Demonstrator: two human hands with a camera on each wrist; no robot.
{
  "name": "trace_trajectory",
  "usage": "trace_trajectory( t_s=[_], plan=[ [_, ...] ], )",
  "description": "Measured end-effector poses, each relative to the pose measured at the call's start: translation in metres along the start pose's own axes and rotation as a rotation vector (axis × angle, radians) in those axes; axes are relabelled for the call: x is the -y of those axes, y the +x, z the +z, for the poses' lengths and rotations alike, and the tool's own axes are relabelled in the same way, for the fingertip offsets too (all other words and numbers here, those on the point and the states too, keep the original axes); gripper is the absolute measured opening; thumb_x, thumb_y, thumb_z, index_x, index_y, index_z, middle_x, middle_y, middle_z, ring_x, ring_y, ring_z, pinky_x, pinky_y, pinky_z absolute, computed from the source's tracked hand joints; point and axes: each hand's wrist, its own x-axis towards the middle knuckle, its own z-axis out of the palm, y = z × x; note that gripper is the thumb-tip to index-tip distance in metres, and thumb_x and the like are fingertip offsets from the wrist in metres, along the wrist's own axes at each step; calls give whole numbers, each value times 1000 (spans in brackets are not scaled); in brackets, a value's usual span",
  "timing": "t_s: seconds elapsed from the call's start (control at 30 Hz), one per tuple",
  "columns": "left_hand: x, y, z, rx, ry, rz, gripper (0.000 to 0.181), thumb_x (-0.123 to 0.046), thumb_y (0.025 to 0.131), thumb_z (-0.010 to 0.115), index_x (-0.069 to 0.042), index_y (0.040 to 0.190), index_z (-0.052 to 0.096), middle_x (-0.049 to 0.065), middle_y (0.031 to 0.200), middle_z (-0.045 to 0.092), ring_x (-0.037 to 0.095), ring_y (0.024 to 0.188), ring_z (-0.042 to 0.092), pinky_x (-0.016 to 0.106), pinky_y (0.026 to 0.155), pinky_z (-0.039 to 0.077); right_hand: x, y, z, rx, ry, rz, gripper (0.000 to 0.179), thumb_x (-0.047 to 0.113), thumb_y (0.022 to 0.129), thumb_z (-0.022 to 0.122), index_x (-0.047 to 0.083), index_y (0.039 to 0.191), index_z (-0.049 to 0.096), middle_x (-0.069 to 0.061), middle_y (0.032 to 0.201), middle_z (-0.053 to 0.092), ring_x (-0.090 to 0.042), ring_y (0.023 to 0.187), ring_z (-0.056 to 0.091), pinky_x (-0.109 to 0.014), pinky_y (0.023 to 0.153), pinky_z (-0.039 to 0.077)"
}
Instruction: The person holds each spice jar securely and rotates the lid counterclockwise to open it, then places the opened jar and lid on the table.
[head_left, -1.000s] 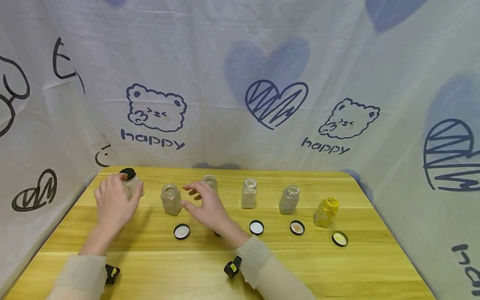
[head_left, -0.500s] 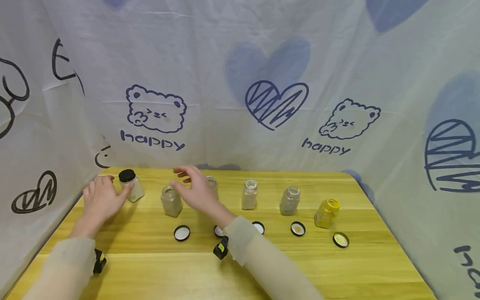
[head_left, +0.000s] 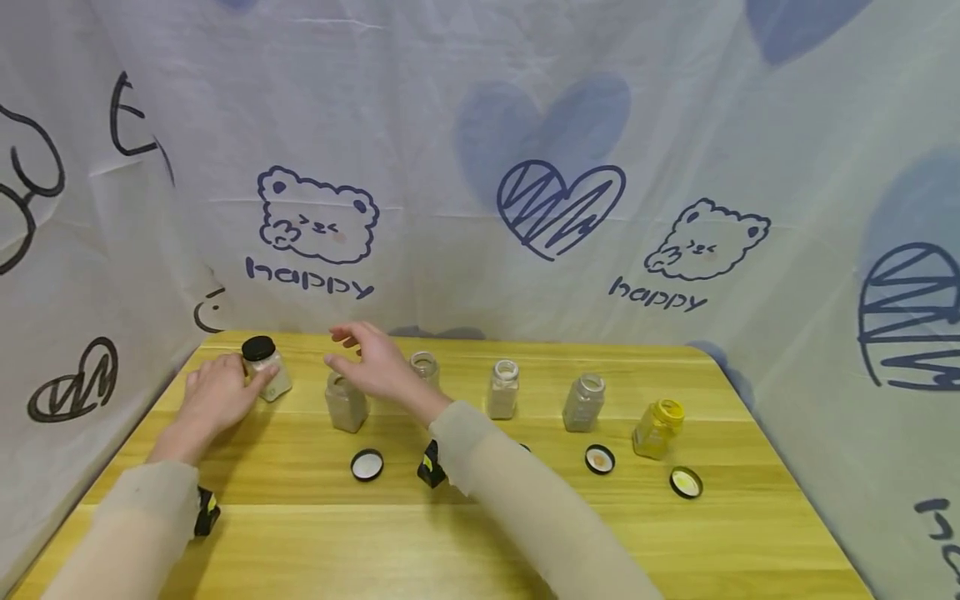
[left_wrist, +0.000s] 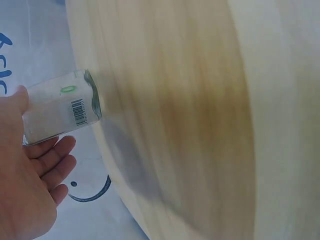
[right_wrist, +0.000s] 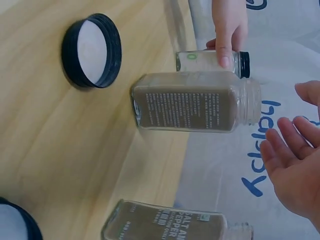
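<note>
A clear glass spice jar (head_left: 276, 383) with a black lid (head_left: 258, 347) stands at the table's back left. My left hand (head_left: 219, 392) holds this jar by its sides, thumb on the near face and fingers behind; a barcode shows on the jar (left_wrist: 62, 107) in the left wrist view. Fingers loosely bent, my right hand (head_left: 382, 360) hovers with nothing in it above and behind an uncapped jar of grey-brown powder (head_left: 347, 408). In the right wrist view the right hand (right_wrist: 295, 165) is apart from that jar's open mouth (right_wrist: 252, 102).
Uncapped jars stand in a row to the right: one partly behind my right wrist (head_left: 424, 367), a pale one (head_left: 502, 392), a greyish one (head_left: 583, 404) and a yellow one (head_left: 656, 429). Black lids, such as this one (head_left: 367, 465), lie upturned in front. A printed cloth (head_left: 435, 275) hangs behind the table.
My left hand came off the top of the capped jar, drew left, then returned to hold its sides. My right hand moved left and farther back, over the grey-brown powder jar.
</note>
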Motion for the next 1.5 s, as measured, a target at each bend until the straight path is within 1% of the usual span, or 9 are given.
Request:
trace_trajectory(
  t_s=[0.2, 0.37, 0.63, 0.8, 0.9, 0.97, 1.07, 1.27, 1.5],
  plan=[
    [-1, -7, 0, 0, -3, 13, 84, -63, 107, 37, 19, 117, 51, 40, 118, 55, 56, 109, 47, 65, 92, 30, 7, 12, 1, 94, -127, -11, 49, 29, 104, 67, 13, 149, 55, -1, 139, 62, -17, 128, 58, -25, 102, 48],
    [-4, -13, 2, 6, -4, 40, 83, -62, 107, 39, 18, 118, 51, 39, 119, 56, 56, 109, 48, 68, 96, 30, 13, 22, 5, 159, -201, -64, 50, 27, 104, 67, 11, 149, 55, -3, 143, 61, -17, 131, 56, -26, 106, 46],
    [-15, -25, -1, 11, 13, 87, 76, -59, 107, 43, 16, 114, 54, 36, 113, 61, 54, 107, 53, 68, 97, 32, 26, 33, 16, 253, -353, -115, 52, 29, 105, 65, 14, 153, 51, 2, 151, 56, -13, 140, 50, -24, 115, 36],
    [-21, -32, -3, 37, 6, 108, 75, -58, 107, 47, 16, 117, 55, 35, 116, 62, 55, 110, 52, 68, 99, 30, 35, 37, 24, 308, -530, -121, 54, 32, 105, 64, 21, 155, 49, 5, 158, 48, -11, 145, 44, -25, 118, 32],
    [-22, -35, -2, 31, 11, 122, 66, -55, 106, 51, 11, 110, 57, 31, 110, 64, 54, 108, 54, 67, 96, 32, 39, 38, 30, 340, -630, -127, 55, 36, 105, 63, 25, 157, 47, 8, 160, 45, -10, 146, 42, -26, 119, 32],
    [-23, -36, -1, 25, 14, 130, 59, -54, 106, 53, 6, 105, 59, 27, 104, 65, 52, 104, 56, 66, 93, 34, 41, 38, 34, 352, -665, -133, 55, 38, 105, 63, 27, 157, 47, 9, 159, 45, -10, 146, 42, -28, 118, 33],
    [-25, -37, -1, 25, 11, 137, 54, -52, 106, 54, 2, 104, 59, 22, 100, 66, 49, 101, 58, 64, 89, 36, 41, 37, 39, 356, -694, -148, 54, 37, 104, 64, 30, 155, 49, 11, 158, 47, -11, 144, 43, -31, 117, 35],
    [-26, -39, -2, 35, -2, 144, 53, -52, 107, 53, 1, 108, 60, 21, 105, 67, 46, 102, 59, 61, 88, 36, 44, 37, 46, 337, -744, -149, 50, 38, 105, 62, 33, 153, 52, 13, 156, 48, -11, 142, 45, -31, 114, 37],
    [-25, -41, -2, 39, -11, 147, 55, -55, 106, 53, 0, 109, 60, 18, 104, 67, 42, 100, 58, 60, 88, 36, 48, 36, 53, 291, -768, -115, 44, 45, 106, 58, 36, 149, 57, 17, 152, 51, -7, 139, 46, -28, 113, 37]
  ],
)
